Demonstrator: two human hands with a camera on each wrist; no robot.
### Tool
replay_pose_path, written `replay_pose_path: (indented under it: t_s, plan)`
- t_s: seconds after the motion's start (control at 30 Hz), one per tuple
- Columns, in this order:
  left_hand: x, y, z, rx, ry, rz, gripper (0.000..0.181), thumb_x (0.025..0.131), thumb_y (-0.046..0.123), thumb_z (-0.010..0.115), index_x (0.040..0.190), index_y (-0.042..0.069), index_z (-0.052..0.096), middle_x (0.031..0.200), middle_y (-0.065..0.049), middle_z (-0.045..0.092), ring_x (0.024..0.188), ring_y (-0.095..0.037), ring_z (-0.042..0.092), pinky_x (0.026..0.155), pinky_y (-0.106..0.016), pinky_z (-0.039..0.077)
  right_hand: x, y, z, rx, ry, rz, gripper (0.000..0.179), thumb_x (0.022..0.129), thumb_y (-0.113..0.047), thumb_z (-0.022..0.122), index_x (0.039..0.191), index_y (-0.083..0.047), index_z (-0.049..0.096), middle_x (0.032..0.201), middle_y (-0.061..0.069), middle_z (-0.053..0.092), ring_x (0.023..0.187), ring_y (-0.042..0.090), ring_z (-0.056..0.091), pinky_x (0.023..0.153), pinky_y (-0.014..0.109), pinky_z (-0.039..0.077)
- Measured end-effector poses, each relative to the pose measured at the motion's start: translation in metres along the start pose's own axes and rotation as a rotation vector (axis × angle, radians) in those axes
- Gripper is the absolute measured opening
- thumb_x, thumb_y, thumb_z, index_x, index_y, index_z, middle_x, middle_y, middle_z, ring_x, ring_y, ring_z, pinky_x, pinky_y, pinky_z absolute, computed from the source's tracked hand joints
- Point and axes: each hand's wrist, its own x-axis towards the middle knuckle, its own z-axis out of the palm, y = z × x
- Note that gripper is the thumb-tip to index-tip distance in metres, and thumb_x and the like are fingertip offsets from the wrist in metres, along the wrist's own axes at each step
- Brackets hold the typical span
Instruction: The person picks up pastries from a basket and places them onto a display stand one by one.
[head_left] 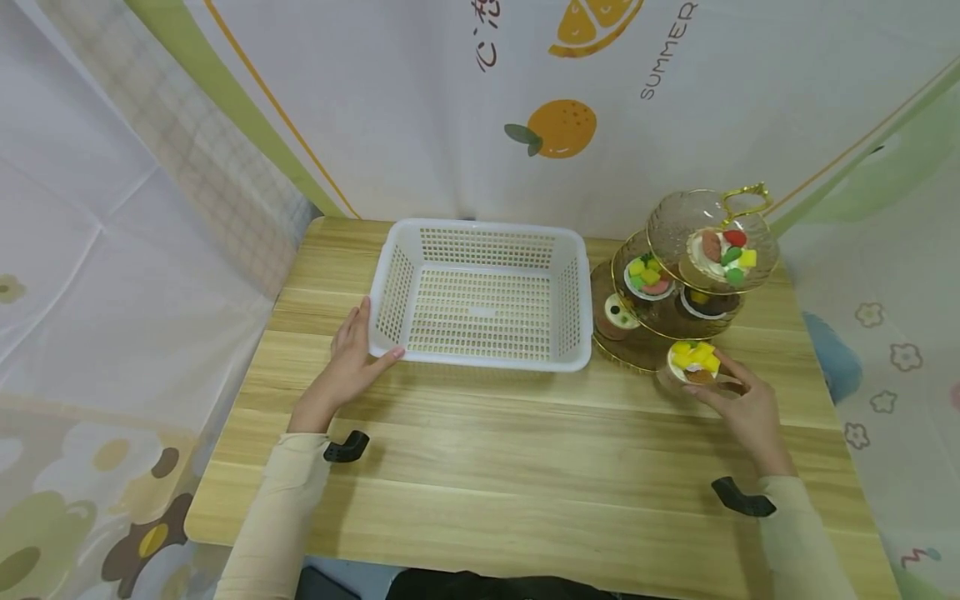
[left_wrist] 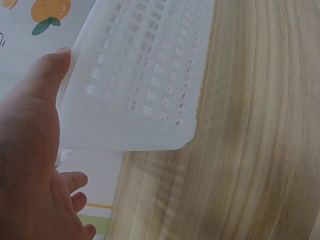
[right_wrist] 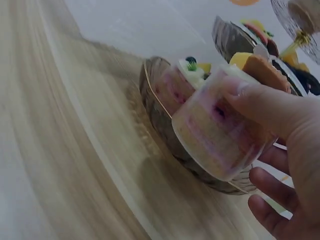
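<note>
My right hand (head_left: pixel 746 412) pinches a clear dessert cup (head_left: pixel 692 367) between thumb and fingers. Pink and cream cake layers show through its wall in the right wrist view, under yellow cubes and a brown piece. The cup (right_wrist: pixel 220 127) is tilted, at the front edge of a tiered gold-rimmed stand (head_left: pixel 637 354). My left hand (head_left: pixel 348 362) is at the front left corner of a white plastic basket (head_left: pixel 480 363). Its thumb touches the front rim, and the fingers extend along the left side. Nothing lies inside the basket.
On the stand's bottom tier sits another dessert cup (head_left: pixel 618 317). The middle tier holds a fruit-topped cup (head_left: pixel 648 277) and a dark one (head_left: pixel 703 302), and the top tier a fruit tart (head_left: pixel 723 254). A printed curtain (head_left: pixel 420 125) hangs behind the wooden table (head_left: pixel 465 467).
</note>
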Motion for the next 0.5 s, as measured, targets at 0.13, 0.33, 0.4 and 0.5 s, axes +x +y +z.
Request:
replay_pose_path:
  t_s: [0.13,0.33,0.4,0.5]
  plan:
    - [0.001,0.000,0.000,0.002,0.005,0.009,0.101,0.089,0.061,0.049,0.148,0.022,-0.023,0.160,-0.010,-0.011,0.148,-0.035,-0.010,0.113,-0.066,0.000,0.007,-0.002,-0.004,-0.016,-0.005,0.046,0.076,0.080,-0.040,0.073,0.145,-0.026,0.037,0.121,-0.005,0.052,0.087,-0.011,0.050,0.068,0.008,0.047]
    - [0.001,0.000,0.000,0.000,0.012,0.012,0.101,0.089,0.060,0.050,0.149,0.021,-0.021,0.161,-0.010,-0.009,0.148,-0.034,-0.009,0.114,-0.065,0.000,0.016,-0.007,-0.001,-0.047,0.001,0.053,0.078,0.080,-0.045,0.071,0.145,-0.018,0.039,0.123,0.006,0.054,0.083,-0.011,0.050,0.065,0.009,0.047]
    - [0.001,-0.001,0.000,0.001,0.013,0.012,0.101,0.089,0.060,0.050,0.149,0.021,-0.021,0.161,-0.010,-0.009,0.148,-0.033,-0.009,0.113,-0.065,0.000,0.018,-0.008,0.001,-0.050,0.013,0.040,0.078,0.080,-0.044,0.071,0.144,-0.013,0.040,0.125,0.012,0.055,0.085,-0.011,0.050,0.066,0.008,0.046]
    - [0.001,-0.002,0.000,0.008,0.016,0.014,0.101,0.089,0.060,0.050,0.149,0.021,-0.022,0.160,-0.010,-0.009,0.148,-0.034,-0.008,0.113,-0.065,0.000,0.021,-0.009,0.002,-0.054,0.032,0.036,0.077,0.080,-0.045,0.071,0.143,-0.011,0.042,0.127,0.018,0.056,0.089,-0.011,0.048,0.068,0.007,0.043]
